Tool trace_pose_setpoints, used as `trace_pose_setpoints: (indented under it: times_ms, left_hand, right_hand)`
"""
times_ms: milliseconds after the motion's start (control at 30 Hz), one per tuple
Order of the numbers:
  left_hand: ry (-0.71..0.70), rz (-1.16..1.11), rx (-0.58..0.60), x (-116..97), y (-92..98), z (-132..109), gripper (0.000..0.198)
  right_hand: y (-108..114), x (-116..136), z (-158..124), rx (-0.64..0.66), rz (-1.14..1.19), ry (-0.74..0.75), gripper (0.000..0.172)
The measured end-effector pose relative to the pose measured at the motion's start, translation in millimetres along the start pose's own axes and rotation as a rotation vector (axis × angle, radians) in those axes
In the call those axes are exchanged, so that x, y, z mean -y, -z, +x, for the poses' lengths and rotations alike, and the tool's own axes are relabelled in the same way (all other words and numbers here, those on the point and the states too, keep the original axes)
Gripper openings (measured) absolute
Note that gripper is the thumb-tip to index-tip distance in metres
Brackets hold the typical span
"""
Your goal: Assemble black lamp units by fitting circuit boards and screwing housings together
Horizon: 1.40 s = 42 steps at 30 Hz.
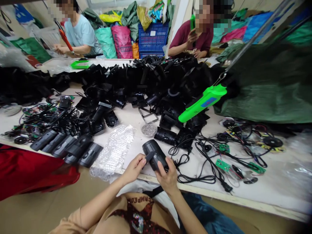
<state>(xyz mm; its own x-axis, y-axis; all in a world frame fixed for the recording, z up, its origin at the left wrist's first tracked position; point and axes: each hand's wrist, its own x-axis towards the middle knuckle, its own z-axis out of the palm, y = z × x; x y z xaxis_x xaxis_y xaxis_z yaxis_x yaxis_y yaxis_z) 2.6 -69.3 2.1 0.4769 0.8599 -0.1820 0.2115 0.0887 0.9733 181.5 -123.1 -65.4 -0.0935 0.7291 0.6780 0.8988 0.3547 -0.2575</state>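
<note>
Just below centre frame, over the edge of the table [255,196], here's the black cylinder [153,145], and 2 hands are at it! The right hand [169,175] curls its fingers round the lower end; the left hand [134,168] pinches a dark flat piece [149,157] at its side, joined or loose, can't tell. Probably light, a stiff hollow shell, slightly slippery and easily scuffed; best gripped round the barrel, clear of that piece. And the look: charcoal, smooth, rounded, its top leaning toward the upper left.
</note>
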Motion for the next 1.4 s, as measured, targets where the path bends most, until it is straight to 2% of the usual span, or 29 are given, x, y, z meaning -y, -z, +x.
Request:
trace_pose_setpoints:
  times_ms: [100,233,300,667,1000,1233,1400]
  left_hand:
    - [-0.013,0.042,0.054,-2,4.7,6,0.035]
    - [-0.054,0.071,0.1,-2,9.7,8,0.036]
    - [-0.035,0.048,0.065,0,10.0,9,0.037]
    - [0.097,0.036,-0.145,-1,-5.2,15,0.035]
    - [0.093,0.175,-0.162,0,-6.3,24,0.034]
    - [0.086,0.126,-0.2,1,-11.9,26,0.037]
    - [0.086,0.253,-0.16,3,-7.3,27,0.038]
  right_hand:
    - [-3,1,5,0.015,-0.022,-0.012,0.062]
    - [-8,1,8,-0.036,-0.067,0.026,0.055]
    - [-10,1,8,-0.048,-0.074,0.053,0.052]
    - [-11,0,4,0.062,-0.058,0.076,0.048]
    - [-1,2,5,0.111,-0.021,0.027,0.054]
    - [-2,3,6,0.109,-0.01,0.001,0.053]
    - [0,3,8,0.11,-0.014,0.001,0.056]
